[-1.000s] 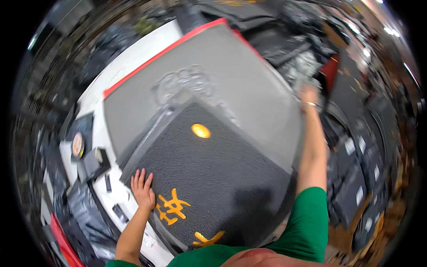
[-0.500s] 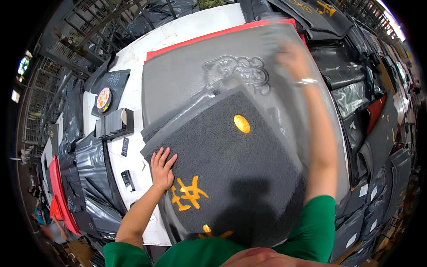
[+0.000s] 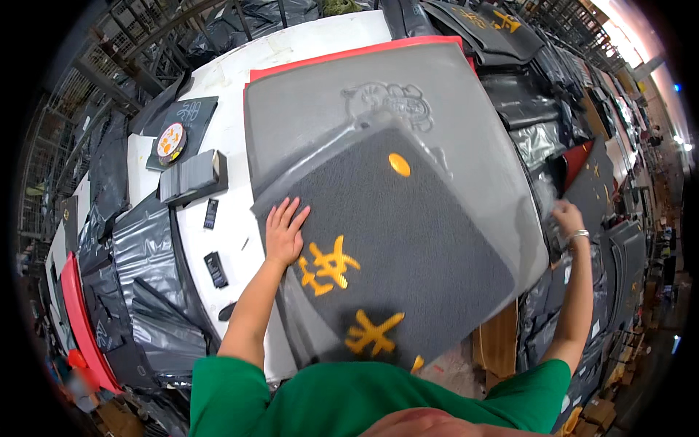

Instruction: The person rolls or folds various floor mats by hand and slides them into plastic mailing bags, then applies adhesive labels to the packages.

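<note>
Now, item one: your right hand [image 3: 566, 216]. Half a second back it reaches far up to about 1 o'clock over the grey mat [image 3: 320, 124]; it now sits at 3 o'clock, off that mat's right edge, over crumpled grey plastic wrap [image 3: 535, 142]. Its fingers curl, but you cannot tell whether they grip the mat's edge, the wrap, or nothing; blur hides the contact.

Item two: your left hand [image 3: 282, 231]. Unchanged in place, it lies flat with fingers spread, pressing the left edge of the dark looped mat [image 3: 408, 247] with orange characters, gripping nothing.

Item three: the dark looped mat lies centre frame, on top of the grey mat, corner toward 12 o'clock, on the white tabletop [image 3: 218, 186]. Judged from the shift, the far side is released and the stack is held only from the left.

Hidden: the mat's near corner at 6 o'clock, behind your green shirt [image 3: 364, 397]; a small stack of dark cards [image 3: 191, 175] at 9 o'clock, detail unclear.
</note>
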`<state>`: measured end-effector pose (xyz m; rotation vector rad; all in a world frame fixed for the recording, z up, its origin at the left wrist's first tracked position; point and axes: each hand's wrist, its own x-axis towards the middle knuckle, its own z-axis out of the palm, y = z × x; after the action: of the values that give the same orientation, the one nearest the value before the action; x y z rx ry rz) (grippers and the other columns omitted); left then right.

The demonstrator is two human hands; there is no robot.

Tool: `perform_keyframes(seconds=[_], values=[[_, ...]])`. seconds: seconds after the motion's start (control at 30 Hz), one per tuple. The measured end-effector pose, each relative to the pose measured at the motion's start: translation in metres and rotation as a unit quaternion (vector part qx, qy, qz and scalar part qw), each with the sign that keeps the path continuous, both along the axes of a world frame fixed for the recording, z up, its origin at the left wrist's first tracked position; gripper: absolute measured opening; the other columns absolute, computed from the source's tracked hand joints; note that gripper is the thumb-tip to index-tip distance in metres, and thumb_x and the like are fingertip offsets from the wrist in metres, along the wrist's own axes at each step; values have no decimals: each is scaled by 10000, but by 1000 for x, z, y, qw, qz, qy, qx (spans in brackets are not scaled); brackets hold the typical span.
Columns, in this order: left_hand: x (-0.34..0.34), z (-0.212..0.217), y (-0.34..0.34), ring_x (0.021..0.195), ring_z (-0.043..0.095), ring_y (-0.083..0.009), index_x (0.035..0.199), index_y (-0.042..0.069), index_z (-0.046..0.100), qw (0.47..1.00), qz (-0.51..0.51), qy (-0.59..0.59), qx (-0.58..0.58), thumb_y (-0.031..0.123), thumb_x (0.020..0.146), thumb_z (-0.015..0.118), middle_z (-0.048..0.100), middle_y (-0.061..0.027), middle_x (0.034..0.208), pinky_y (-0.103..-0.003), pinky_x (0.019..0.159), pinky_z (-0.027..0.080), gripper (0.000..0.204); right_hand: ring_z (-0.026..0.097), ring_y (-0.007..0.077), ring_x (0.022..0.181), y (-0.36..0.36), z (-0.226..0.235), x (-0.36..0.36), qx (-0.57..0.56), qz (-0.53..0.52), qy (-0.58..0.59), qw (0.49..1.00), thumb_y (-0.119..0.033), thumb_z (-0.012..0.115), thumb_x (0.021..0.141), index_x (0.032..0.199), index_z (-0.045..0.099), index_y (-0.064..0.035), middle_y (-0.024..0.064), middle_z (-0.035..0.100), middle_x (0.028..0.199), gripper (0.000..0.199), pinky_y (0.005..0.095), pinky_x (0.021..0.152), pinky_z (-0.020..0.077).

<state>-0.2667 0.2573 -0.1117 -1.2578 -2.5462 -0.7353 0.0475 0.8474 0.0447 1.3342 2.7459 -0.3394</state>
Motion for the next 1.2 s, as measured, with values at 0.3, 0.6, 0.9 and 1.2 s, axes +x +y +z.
perform_keyframes(seconds=[0.3,0.6,0.9,1.2], values=[[11,19,-23,1203,356,-346,1289,33,386,973,146,-43,172,163,746,607,377,-200,1319,-426,1022,251,600,493,99,588,-268,-84,189,-254,-147,297,909,-184,541,862,1128,490,-42,18,535,747,306,241,516,426],[-34,44,-6,898,591,-308,1186,-65,396,925,115,-308,193,192,811,627,604,-208,1006,-357,772,466,510,537,144,712,-490,-144,138,-519,-329,383,690,-415,658,791,1294,295,-23,96,515,985,734,276,571,454],[80,60,4,773,615,-302,758,75,628,978,-136,-130,-88,334,771,609,641,-109,782,-403,667,473,260,430,317,1180,-489,-159,105,-301,-341,441,774,-367,732,703,1289,262,162,280,392,1302,919,363,985,340],[286,55,-53,908,557,-192,1079,10,536,755,-320,-573,-11,356,925,454,586,-93,967,-339,819,443,388,526,189,1001,-476,110,150,-319,-166,588,724,-174,652,762,1244,369,120,175,513,1149,631,299,837,446]])
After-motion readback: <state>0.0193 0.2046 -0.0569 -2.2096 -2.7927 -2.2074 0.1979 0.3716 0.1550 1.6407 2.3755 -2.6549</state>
